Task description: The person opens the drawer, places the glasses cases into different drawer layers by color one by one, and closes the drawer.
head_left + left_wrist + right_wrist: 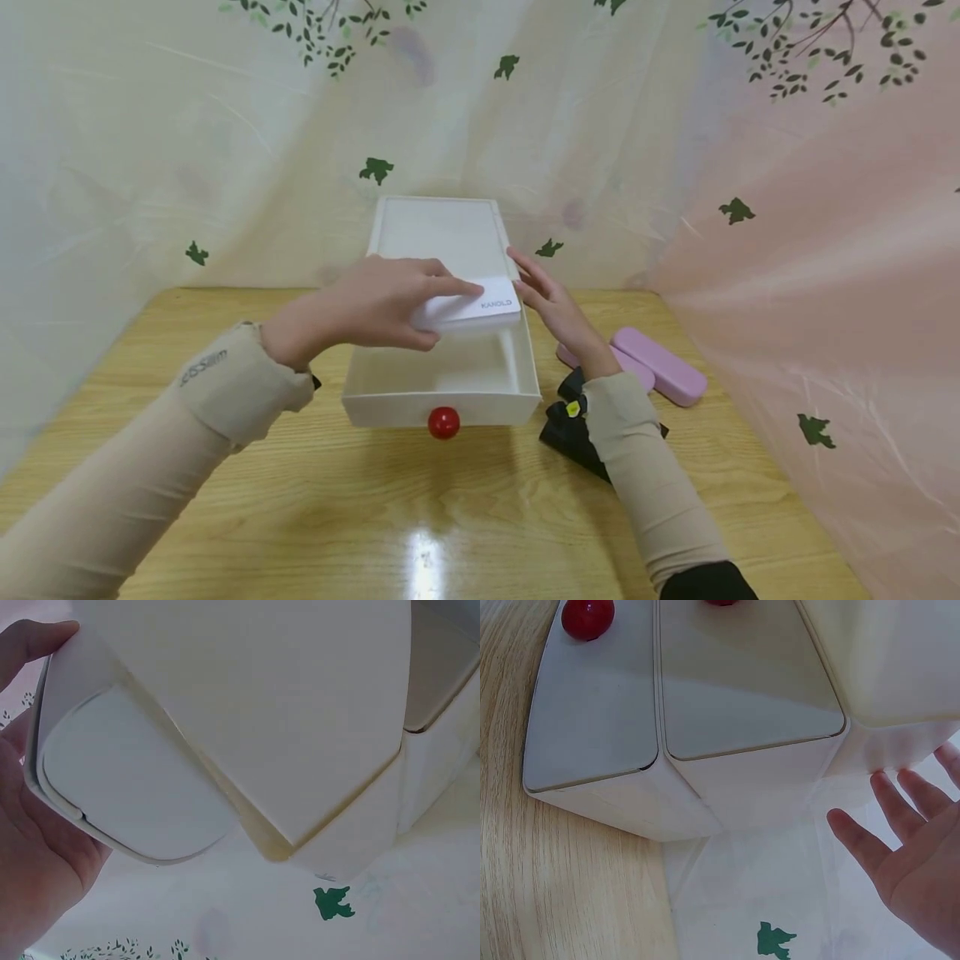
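A white box (480,308) with "KANOLD" printed on it is held, tilted, over the pulled-out drawer (442,408). My left hand (375,300) grips it by its left side, with thumb and fingers around it; the left wrist view shows the hand (45,802) at the box's edge. That drawer is white, with a red ball knob (443,422) on its front, and belongs to a white drawer unit (438,225). My right hand (558,308) has its fingers extended, fingertips at the drawer's right side. In the right wrist view, lower drawers (742,690) of the unit look shut.
On the wooden table (300,500), right of the unit, lie two pink cases (660,367) and a black object with a yellow mark (573,433), partly behind my right forearm. A patterned curtain (262,167) hangs behind and to the right.
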Demonstrator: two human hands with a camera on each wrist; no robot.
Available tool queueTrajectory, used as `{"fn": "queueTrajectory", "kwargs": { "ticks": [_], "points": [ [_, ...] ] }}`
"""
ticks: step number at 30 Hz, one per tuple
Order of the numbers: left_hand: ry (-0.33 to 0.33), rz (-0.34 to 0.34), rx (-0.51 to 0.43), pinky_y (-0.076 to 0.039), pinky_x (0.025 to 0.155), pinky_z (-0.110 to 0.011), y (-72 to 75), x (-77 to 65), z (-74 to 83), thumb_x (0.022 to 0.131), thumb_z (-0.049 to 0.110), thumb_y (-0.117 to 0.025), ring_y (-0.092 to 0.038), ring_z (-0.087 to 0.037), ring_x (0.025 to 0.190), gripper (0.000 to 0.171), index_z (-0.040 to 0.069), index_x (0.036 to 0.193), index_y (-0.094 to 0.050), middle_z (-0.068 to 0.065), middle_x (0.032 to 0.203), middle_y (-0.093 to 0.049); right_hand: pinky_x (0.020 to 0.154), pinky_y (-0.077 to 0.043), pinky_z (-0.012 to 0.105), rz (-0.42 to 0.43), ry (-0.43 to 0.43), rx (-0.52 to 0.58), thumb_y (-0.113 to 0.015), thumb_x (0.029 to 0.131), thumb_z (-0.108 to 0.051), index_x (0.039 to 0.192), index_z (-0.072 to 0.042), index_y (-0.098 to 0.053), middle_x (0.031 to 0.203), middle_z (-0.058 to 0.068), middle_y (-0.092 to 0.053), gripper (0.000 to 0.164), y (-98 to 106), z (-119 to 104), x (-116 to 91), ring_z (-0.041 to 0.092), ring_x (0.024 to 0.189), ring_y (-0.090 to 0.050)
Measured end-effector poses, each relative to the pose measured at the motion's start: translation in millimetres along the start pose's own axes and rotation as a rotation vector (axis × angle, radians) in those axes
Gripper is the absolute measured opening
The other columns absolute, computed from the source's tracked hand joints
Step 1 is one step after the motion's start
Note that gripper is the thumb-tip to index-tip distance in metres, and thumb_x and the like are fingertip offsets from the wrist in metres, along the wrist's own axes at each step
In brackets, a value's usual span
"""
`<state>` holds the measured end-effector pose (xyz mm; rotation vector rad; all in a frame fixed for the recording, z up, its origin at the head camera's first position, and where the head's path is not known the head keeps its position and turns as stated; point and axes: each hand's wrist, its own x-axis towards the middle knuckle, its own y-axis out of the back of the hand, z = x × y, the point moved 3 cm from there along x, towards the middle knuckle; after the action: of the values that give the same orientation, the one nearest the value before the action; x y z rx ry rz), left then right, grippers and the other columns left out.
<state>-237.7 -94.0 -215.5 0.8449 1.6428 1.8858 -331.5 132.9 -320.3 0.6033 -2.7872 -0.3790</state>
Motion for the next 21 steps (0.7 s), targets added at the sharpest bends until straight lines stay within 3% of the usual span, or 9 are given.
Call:
{"fn": "queueTrajectory", "kwargs": {
  "ticks": [7, 21],
  "points": [
    [-0.01, -0.011, 0.021, -0.053, 0.063, -0.035, -8.5, 3.5, 1.4, 0.078, 0.023, -0.075, -0.06, -0.02, 0.082, 0.062, 0.024, 0.137, -0.056, -0.008, 0.115, -0.066, 0.119, -0.027, 0.053, -0.001, -0.002, 0.006, -0.044, 0.104, -0.025, 0.153, -0.029, -0.028, 0.161, 0.0, -0.026, 0.052, -2.6, -1.5, 0.8, 0.024, 0.147, -0.03],
    [-0.012, -0.065, 0.022, -0.046, 0.057, -0.027, -29.6, 6.9, -3.6, 0.078, 0.024, -0.077, -0.054, -0.017, 0.074, 0.059, 0.023, 0.134, -0.059, -0.007, 0.106, -0.065, 0.118, -0.029, 0.053, 0.013, 0.022, -0.008, -0.044, 0.103, -0.022, 0.154, -0.024, -0.028, 0.162, 0.001, -0.023, 0.053, -1.8, -2.7, -0.7, 0.026, 0.147, -0.029]
  ]
}}
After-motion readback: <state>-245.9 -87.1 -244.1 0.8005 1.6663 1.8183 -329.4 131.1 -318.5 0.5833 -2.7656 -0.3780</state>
